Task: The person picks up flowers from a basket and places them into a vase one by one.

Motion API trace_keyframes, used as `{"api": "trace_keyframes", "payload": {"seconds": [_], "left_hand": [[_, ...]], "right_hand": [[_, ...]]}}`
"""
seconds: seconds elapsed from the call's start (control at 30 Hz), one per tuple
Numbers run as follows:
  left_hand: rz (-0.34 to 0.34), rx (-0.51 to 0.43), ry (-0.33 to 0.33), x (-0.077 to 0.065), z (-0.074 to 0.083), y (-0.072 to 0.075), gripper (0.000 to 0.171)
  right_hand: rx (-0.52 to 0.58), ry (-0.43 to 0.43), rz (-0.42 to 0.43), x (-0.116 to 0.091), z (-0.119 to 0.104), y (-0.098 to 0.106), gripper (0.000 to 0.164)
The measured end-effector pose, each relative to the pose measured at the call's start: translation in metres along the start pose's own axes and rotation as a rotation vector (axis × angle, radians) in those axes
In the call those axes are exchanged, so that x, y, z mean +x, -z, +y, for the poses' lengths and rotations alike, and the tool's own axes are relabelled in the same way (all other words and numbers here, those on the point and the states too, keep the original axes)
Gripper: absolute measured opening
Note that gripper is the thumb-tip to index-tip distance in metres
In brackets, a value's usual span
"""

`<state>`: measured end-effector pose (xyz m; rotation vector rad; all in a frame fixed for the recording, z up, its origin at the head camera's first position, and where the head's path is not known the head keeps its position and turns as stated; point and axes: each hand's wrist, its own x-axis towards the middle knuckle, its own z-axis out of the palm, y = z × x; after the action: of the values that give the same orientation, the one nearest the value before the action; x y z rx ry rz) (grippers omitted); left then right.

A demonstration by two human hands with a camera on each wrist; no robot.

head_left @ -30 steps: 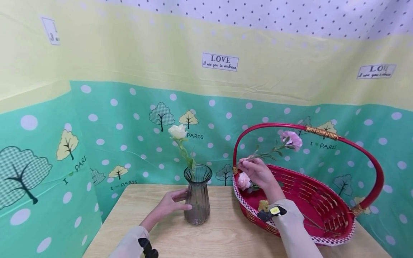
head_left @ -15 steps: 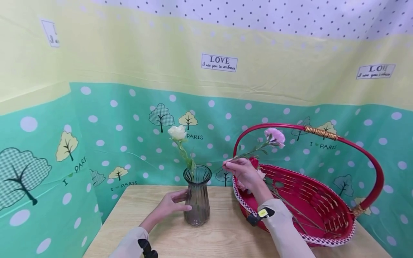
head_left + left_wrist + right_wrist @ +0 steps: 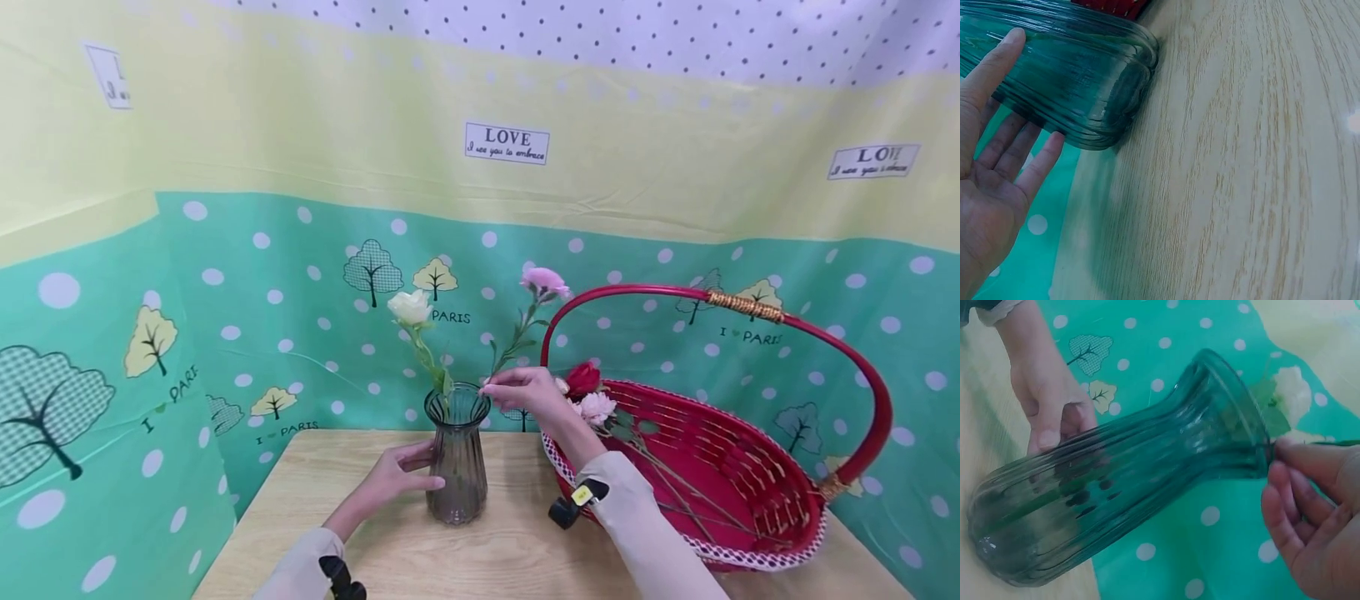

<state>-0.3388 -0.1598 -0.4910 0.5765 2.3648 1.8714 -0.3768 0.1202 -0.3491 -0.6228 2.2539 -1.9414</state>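
A ribbed, tinted glass vase stands upright on the wooden table, with a white rose leaning left out of its mouth. My left hand holds the vase's body from the left, thumb in front and fingers behind, as the left wrist view confirms. At the vase's rim, my right hand pinches the stem of a pink carnation, whose bloom points up. In the right wrist view those fingertips are right at the rim; whether the stem's end is inside is hard to tell.
A red woven basket with a tall arched handle stands to the right. Inside lie a red rose, a pale pink flower and long stems. A printed green curtain hangs behind the table.
My right hand has moved left from above the basket to the vase's rim, and the carnation has swung more upright. The left hand has stayed on the vase.
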Motion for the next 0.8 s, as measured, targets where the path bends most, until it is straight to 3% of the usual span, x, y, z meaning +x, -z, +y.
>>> {"api": "trace_keyframes", "payload": {"seconds": [0.37, 0.8], "left_hand": [[0.000, -0.007, -0.005, 0.001, -0.004, 0.000, 0.076], [-0.005, -0.025, 0.000, 0.001, -0.004, 0.000, 0.076]], "right_hand": [[-0.332, -0.061, 0.071, 0.007, -0.034, -0.030, 0.010], [-0.490, -0.084, 0.047, 0.008, -0.045, -0.040, 0.003]]}}
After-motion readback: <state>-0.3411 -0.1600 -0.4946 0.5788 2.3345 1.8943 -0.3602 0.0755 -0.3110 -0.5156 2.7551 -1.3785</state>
